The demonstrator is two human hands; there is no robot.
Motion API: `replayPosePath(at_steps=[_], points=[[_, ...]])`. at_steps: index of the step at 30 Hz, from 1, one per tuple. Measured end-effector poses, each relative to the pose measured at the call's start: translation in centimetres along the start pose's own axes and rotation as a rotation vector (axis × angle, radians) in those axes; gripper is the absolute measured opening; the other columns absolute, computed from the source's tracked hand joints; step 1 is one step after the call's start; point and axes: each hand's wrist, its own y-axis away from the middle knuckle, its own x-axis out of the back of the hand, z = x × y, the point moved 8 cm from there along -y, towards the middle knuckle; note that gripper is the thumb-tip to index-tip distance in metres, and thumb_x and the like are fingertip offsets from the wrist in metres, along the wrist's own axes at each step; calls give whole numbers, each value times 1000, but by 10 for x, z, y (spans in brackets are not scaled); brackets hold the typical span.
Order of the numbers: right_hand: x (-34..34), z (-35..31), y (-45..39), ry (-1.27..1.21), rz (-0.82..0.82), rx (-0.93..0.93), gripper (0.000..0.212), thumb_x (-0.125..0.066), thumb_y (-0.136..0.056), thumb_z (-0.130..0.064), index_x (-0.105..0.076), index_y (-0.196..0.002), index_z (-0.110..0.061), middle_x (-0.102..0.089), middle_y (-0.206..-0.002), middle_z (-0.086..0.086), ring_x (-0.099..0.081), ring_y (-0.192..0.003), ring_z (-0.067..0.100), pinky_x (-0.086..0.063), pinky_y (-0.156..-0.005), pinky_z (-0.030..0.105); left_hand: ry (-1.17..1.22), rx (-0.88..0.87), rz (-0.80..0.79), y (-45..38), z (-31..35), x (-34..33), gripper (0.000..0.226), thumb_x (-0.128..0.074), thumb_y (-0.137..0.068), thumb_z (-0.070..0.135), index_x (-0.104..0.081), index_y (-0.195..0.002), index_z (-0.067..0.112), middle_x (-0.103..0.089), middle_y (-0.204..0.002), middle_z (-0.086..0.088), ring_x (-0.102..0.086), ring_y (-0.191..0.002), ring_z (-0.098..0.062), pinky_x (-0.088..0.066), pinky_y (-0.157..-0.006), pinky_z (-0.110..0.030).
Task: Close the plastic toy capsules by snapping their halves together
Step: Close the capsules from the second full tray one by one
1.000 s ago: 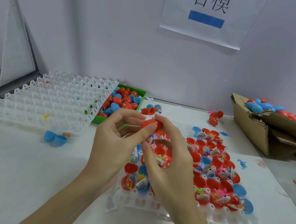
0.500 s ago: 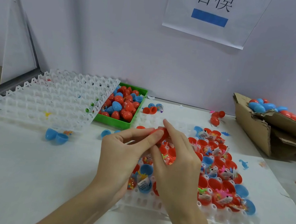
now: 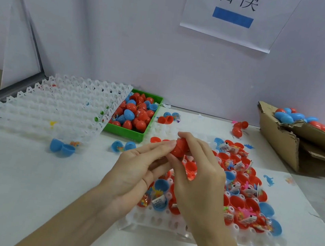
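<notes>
At the centre of the head view, both hands met over a red egg-shaped plastic capsule (image 3: 180, 149). The left hand (image 3: 137, 173) came in from the lower left, its thumb and forefinger stretched forward and pressed against the capsule's left side, the other fingers loosely curled below. The right hand (image 3: 196, 174) came in from the lower right, with its fingers curled over the top and right side of the capsule and its thumb beneath, so the capsule was pinched between the two hands, held just above the near tray. A seam ran around the capsule's middle; whether the halves were fully snapped could not be told.

Under the hands, in the lower right of the frame, lay a white plastic grid tray (image 3: 204, 234) whose cups held open red and blue capsule halves (image 3: 238, 203) with small toys and paper slips inside. Toward the left of the frame a second white plastic grid tray (image 3: 41, 111) rested with its right edge on a green rectangular plastic bin (image 3: 135, 136) filled with closed red and blue capsules. Near that tray's front edge, an open blue capsule (image 3: 62, 148) lay on the white table (image 3: 14, 186). At the right edge of the frame stood a torn brown cardboard box (image 3: 278, 146) with more red and blue capsules heaped in it. High on the pale wall hung a white paper sign with a blue bar (image 3: 232, 17).
</notes>
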Motion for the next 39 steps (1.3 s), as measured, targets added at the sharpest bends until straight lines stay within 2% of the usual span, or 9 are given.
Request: replayPosePath(at_steps=[3, 6, 12, 15, 18, 23, 31, 34, 39], points=[[-1, 0, 0, 20, -36, 22, 43, -73, -92, -6, -63, -134, -11, -65, -123, -5, -56, -107, -3, -40, -95, 1, 0, 10, 3, 1, -1, 0, 35, -77, -82, 11, -76, -114, -2, -77, -114, -19, -76, -106, -24, -63, -81, -27], [-3, 1, -1, 7, -50, 31, 43, -69, -94, -3, -62, -135, -12, -63, -123, -8, -54, -107, -6, -40, -94, 2, -5, 0, 2, 1, -2, 0, 30, -77, -81, 13, -79, -108, -1, -77, -114, -19, -76, -106, -24, -63, -81, -27], [-2, 5, -4, 39, -58, 63, 41, -67, -96, -12, -60, -137, -14, -63, -124, -6, -57, -108, 1, -50, -95, 12, -165, -104, -30, 3, 4, -4, 33, -85, -71, 21, -82, -102, 11, -78, -113, -13, -76, -108, -21, -61, -83, -23], [-1, 1, -5, 25, -41, 93, 49, -67, -97, -15, -55, -144, -12, -61, -123, -5, -58, -108, 2, -47, -95, 10, -139, -73, -53, 1, 4, -5, 32, -82, -75, 17, -82, -106, 8, -77, -116, -15, -75, -108, -22, -61, -83, -25], [2, -1, -4, -56, 6, 78, 55, -68, -96, -25, -52, -146, -10, -59, -122, -9, -56, -111, -5, -42, -95, 5, -82, -42, -95, 0, 6, -9, 35, -79, -82, 21, -79, -113, 4, -74, -124, -17, -72, -114, -22, -60, -94, -29], [10, -3, -5, -63, 80, 110, 46, -76, -92, -20, -61, -133, -9, -60, -117, -10, -54, -109, -12, -42, -96, 5, -76, -28, -141, 4, 6, -15, 35, -78, -86, 25, -79, -114, 4, -71, -129, -20, -68, -124, -25, -57, -102, -32], [14, -6, -5, 34, 90, 185, 42, -68, -93, -20, -64, -129, 0, -55, -111, -10, -48, -105, -6, -38, -94, -2, -198, -78, -79, 5, 9, -10, 39, -79, -82, 28, -79, -108, -1, -76, -114, -21, -76, -105, -24, -61, -86, -26], [14, -4, -5, 60, 56, 189, 42, -64, -94, -22, -64, -129, 1, -64, -110, -2, -48, -103, -4, -40, -93, -1, -259, -70, -103, 5, 7, -10, 41, -79, -81, 32, -80, -109, 2, -78, -111, -18, -77, -98, -22, -61, -83, -27], [8, -4, -4, 82, 32, 176, 46, -73, -92, -17, -62, -134, -4, -68, -119, 5, -52, -105, -2, -42, -96, 2, -247, -27, -91, 3, 8, -8, 39, -79, -81, 34, -81, -106, 4, -78, -110, -18, -76, -96, -20, -61, -84, -26]])
